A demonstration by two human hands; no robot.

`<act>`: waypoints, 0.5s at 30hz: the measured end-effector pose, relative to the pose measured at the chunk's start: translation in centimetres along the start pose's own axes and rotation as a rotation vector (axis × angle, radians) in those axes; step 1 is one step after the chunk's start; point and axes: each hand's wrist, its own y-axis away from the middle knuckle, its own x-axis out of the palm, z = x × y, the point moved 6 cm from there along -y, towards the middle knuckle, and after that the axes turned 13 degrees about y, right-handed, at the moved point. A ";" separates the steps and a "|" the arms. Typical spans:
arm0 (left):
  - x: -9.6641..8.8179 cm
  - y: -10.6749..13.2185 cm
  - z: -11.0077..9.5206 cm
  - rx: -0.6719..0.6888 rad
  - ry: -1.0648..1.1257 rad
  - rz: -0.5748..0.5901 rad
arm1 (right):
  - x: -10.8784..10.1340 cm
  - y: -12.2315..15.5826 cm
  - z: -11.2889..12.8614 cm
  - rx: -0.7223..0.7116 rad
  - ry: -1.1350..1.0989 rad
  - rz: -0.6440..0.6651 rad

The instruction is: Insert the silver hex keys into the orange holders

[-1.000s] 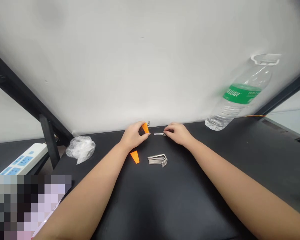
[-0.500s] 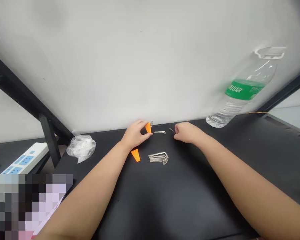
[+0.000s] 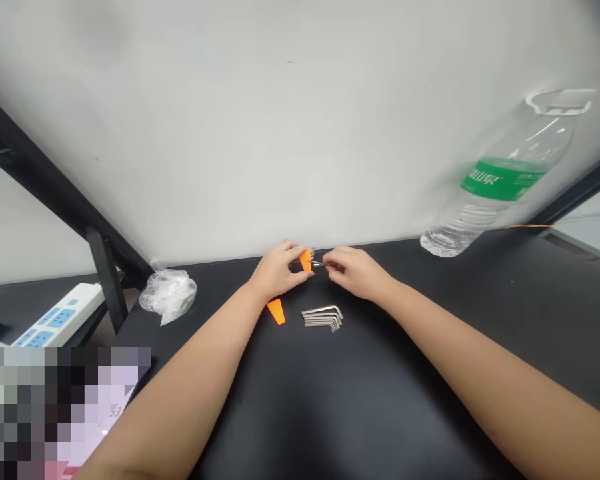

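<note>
Between the thumb and fingers of my left hand point(image 3: 280, 270) stands an orange hex key holder point(image 3: 306, 261), with bent metal key ends showing at its far side. My right hand point(image 3: 356, 272) pinches a thin hex key point(image 3: 316, 263) and has its tip against the holder's face; whether it is inside a hole is too small to tell. A second orange holder piece point(image 3: 277, 311) lies flat below my left wrist. Beside it, several L-shaped hex keys point(image 3: 323, 318) are lined up by size on the black table point(image 3: 300, 393).
A crumpled clear plastic bag point(image 3: 168, 293) lies at the table's left. At the back right, a large clear bottle point(image 3: 500, 180) with a green label stands by the white wall point(image 3: 290, 133). A white power strip point(image 3: 55, 320) is beyond the black metal frame point(image 3: 107, 280).
My right hand has moved left, bringing its hex key from clear of the orange holder up to its face. The view has shifted slightly.
</note>
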 end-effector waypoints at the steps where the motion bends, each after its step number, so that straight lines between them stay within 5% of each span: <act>1: 0.0 0.0 0.0 -0.005 0.002 0.000 | -0.1 0.0 0.0 -0.008 0.008 -0.004; 15: 0.0 0.1 1.2 -0.047 0.009 -0.054 | -0.1 0.1 -0.3 -0.003 0.039 -0.021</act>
